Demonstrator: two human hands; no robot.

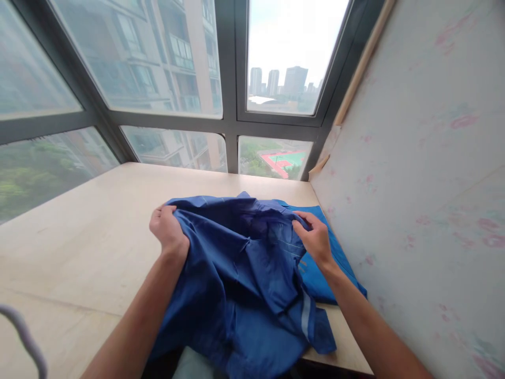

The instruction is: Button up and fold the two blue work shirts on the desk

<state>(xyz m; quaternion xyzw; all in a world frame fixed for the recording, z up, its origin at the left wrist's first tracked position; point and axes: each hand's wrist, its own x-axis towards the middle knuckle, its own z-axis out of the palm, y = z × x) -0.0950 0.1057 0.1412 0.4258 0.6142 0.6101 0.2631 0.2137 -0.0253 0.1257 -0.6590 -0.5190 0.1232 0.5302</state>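
Observation:
A dark blue work jacket (236,279) with a pale grey stripe near one cuff is spread loosely between my hands, its lower part hanging over the front edge of the wooden surface. My left hand (168,226) grips its upper left edge, fingers curled around the cloth. At the upper right, my right hand (313,234) pinches the fabric between thumb and fingers. The jacket is rumpled, with its opening and lighter inner side showing between the hands. Partly covered by it on the right lies a brighter blue folded garment (335,263).
The pale wooden surface (71,231) stretches left and back to grey-framed windows (231,126). A flower-patterned wall (426,158) rises close on the right. At the lower left edge curves a grey cord-like thing (26,337).

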